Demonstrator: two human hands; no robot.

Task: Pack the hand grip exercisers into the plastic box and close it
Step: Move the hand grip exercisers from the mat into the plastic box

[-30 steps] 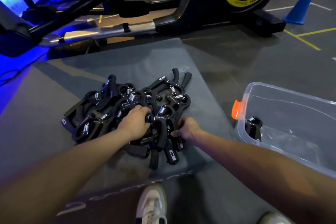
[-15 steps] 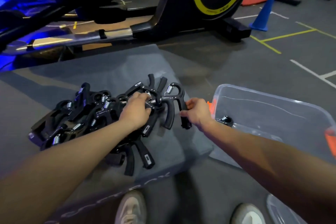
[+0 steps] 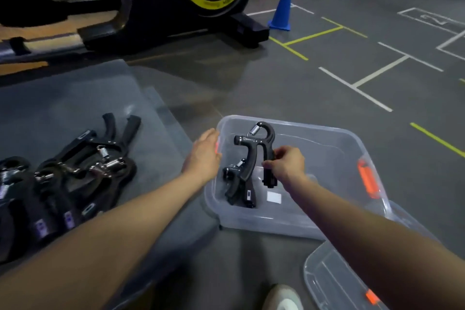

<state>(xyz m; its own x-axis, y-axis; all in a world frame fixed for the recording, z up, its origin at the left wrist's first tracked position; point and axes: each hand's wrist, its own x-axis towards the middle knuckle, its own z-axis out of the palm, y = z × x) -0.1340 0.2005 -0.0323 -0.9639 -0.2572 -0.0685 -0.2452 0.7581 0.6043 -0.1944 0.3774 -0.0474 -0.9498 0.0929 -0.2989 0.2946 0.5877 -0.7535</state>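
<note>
A black hand grip exerciser (image 3: 259, 148) is held by the right hand (image 3: 286, 166) over the clear plastic box (image 3: 327, 219), where another exerciser (image 3: 239, 189) lies. The box's rim is touched by the left hand (image 3: 203, 156).

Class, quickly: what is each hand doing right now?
Left hand: open, fingers straight, touching the rim of the clear plastic box.
Right hand: grip closed on a black spring-loaded hand grip exerciser, held over the box.
</note>
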